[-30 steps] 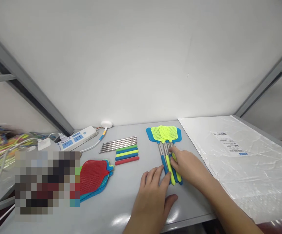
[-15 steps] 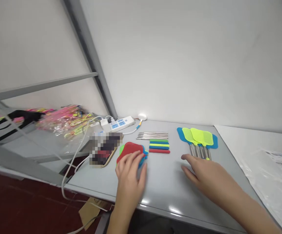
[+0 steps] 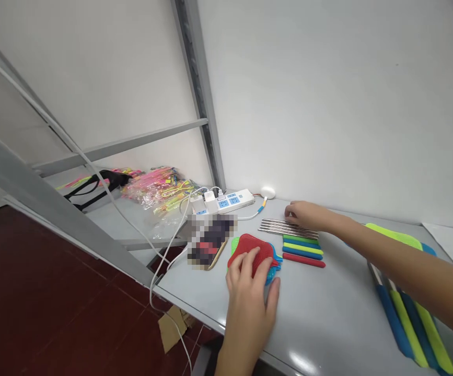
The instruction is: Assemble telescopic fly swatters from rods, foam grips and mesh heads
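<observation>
My left hand (image 3: pixel 252 292) rests with fingers spread on top of a stack of fly swatter heads; the topmost is red (image 3: pixel 247 248), with blue and green ones under it. My right hand (image 3: pixel 302 213) reaches across the table to several thin metal rods (image 3: pixel 285 227). Its fingers are curled together at their far side, and what they hold, if anything, is hidden. Just in front of the rods lie several coloured handle sleeves (image 3: pixel 302 250) in green, blue and yellow, plus a red sleeve (image 3: pixel 303 260). Under my right forearm, assembled fly swatters (image 3: pixel 401 235) are partly covered.
A phone (image 3: pixel 212 243), blurred, lies left of the swatter heads. Behind it are a power strip (image 3: pixel 230 202) with plugs and a round white device (image 3: pixel 267 192). White cables (image 3: pixel 151 284) hang over the table's left edge. Bagged colourful items (image 3: pixel 159 185) lie beyond the metal frame (image 3: pixel 200 78).
My right hand has moved left and away from me, from beside the assembled swatters to the metal rods. My left hand stays on the swatter heads. The view has turned left.
</observation>
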{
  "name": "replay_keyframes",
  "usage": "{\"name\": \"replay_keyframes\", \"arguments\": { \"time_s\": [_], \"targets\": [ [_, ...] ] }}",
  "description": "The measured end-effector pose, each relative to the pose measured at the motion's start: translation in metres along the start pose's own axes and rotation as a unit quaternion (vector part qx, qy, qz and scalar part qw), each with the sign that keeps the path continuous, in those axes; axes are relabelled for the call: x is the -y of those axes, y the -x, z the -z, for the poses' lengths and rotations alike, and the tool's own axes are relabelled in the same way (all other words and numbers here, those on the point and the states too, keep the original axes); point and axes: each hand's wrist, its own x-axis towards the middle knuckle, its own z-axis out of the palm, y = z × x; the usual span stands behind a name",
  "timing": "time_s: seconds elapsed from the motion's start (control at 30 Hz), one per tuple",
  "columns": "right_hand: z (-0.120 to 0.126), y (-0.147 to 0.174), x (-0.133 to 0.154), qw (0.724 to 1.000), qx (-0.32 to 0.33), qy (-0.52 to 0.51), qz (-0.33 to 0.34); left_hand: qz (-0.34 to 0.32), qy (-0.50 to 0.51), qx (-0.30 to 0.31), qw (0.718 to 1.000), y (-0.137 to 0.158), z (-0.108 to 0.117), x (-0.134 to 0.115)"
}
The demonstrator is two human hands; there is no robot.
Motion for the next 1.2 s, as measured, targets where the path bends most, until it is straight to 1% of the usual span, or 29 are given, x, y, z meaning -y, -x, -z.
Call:
{"name": "replay_keyframes", "arguments": {
  "time_s": [0.07, 0.13, 0.3, 0.37, 0.43, 0.53, 0.63, 0.7, 0.77, 0.87, 0.93, 0.97, 1.03, 1.07, 1.13, 1.2],
  "targets": [
    [-0.006, -0.01, 0.0, 1.0, 0.0, 0.003, 0.011, 0.002, 0.006, 0.011, 1.0, 0.001, 0.002, 0.001],
    [-0.01, -0.013, -0.001, 1.0, -0.004, 0.007, 0.017, 0.002, 0.017, 0.012, 1.0, 0.001, 0.003, 0.001],
    [-0.011, -0.013, -0.005, 1.0, 0.0, 0.007, 0.03, 0.0, 0.045, -0.023, 0.999, -0.002, -0.001, -0.011],
    [-0.011, -0.013, -0.006, 0.999, 0.004, 0.006, 0.034, -0.007, 0.048, -0.021, 0.999, -0.008, -0.004, -0.018],
    [-0.011, -0.013, -0.006, 1.0, 0.005, 0.007, 0.03, -0.025, 0.034, -0.001, 0.999, -0.016, -0.007, -0.024],
    [-0.009, -0.012, -0.005, 1.0, 0.003, 0.014, 0.011, -0.036, -0.022, 0.018, 0.999, -0.028, -0.011, -0.031],
    [-0.001, -0.006, -0.003, 1.0, -0.015, 0.018, -0.019, -0.041, -0.086, 0.024, 0.995, -0.034, -0.019, -0.035],
    [0.008, 0.002, -0.001, 0.998, -0.042, 0.012, -0.039, -0.055, -0.107, 0.029, 0.992, -0.034, -0.025, -0.036],
    [0.019, 0.015, 0.001, 0.996, -0.075, -0.006, -0.05, -0.07, -0.111, 0.039, 0.991, -0.032, -0.03, -0.037],
    [0.037, 0.043, 0.006, 0.989, -0.126, -0.049, -0.062, -0.086, -0.11, 0.056, 0.989, -0.03, -0.032, -0.038],
    [0.048, 0.064, 0.013, 0.974, -0.175, -0.129, -0.064, -0.095, -0.104, 0.058, 0.988, -0.031, -0.032, -0.04],
    [0.053, 0.075, 0.018, 0.958, -0.203, -0.194, -0.058, -0.099, -0.1, 0.056, 0.988, -0.032, -0.031, -0.041],
    [0.064, 0.096, 0.028, 0.909, -0.246, -0.334, -0.035, -0.111, -0.09, 0.056, 0.988, -0.033, -0.029, -0.043],
    [0.069, 0.107, 0.033, 0.883, -0.256, -0.393, -0.021, -0.119, -0.084, 0.059, 0.988, -0.033, -0.029, -0.044],
    [0.076, 0.128, 0.041, 0.843, -0.266, -0.468, -0.004, -0.136, -0.068, 0.063, 0.986, -0.031, -0.028, -0.045],
    [0.077, 0.151, 0.048, 0.811, -0.277, -0.515, -0.002, -0.141, -0.056, 0.058, 0.987, -0.029, -0.027, -0.045]
  ]
}}
